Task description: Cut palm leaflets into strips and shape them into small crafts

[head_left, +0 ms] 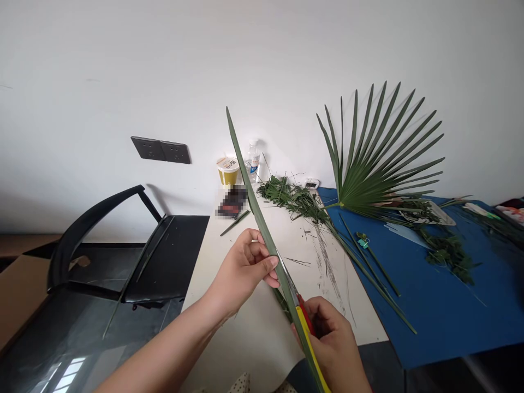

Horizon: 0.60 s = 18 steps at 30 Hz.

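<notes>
Head view, angled down over the white desk [254, 344]. One long, narrow palm leaflet [252, 183] slanting from near 12 o'clock down to 6 o'clock, raised clear of the desk. Left hand [241, 267] at about 7 o'clock, its fingers [262, 261] curled closed, pinching the leaflet against the thumb. Right hand [331, 344] at about 5 o'clock, closed around the yellow-and-red handles of a pair of scissors [305, 319], the thin blades lying along the leaflet's edge; how far apart the blades stand, impossible to tell. Leaflet likely light and thin, stiff lengthwise but apt to bend or split along its ribs, so probably best gripped flat and close to the blades. Farther out, a fan palm frond [380, 164] at about 2 o'clock, over a blue cutting mat [442, 316] at about 3 o'clock, and a heap of green leaf scraps [286, 197] near 12 o'clock
</notes>
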### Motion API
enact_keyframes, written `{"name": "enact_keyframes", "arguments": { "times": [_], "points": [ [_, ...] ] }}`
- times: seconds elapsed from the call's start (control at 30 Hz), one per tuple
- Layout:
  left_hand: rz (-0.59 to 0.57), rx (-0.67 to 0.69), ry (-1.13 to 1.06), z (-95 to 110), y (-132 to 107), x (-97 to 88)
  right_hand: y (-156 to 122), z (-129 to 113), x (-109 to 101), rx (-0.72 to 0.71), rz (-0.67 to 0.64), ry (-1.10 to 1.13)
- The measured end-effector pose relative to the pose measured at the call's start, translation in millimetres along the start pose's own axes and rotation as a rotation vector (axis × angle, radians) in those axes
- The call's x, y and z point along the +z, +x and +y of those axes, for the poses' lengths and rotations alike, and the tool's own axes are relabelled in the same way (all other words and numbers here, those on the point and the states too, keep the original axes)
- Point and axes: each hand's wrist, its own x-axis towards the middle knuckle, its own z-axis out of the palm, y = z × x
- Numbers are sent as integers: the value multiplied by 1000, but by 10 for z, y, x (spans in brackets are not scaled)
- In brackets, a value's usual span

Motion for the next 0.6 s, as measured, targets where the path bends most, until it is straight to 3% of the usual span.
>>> {"name": "enact_keyframes", "arguments": {
  "times": [0.2, 0.37, 0.6],
  "points": [
    [-14, 48, 57, 16, 16, -5, -23, -28, -18, 3, -2, -30],
    [-13, 11, 28, 3, 8, 21, -45, -134, 5, 58, -28, -8],
    [-51, 0, -15, -36, 5, 17, -42, -131, 33, 30, -31, 57]
  ]
}}
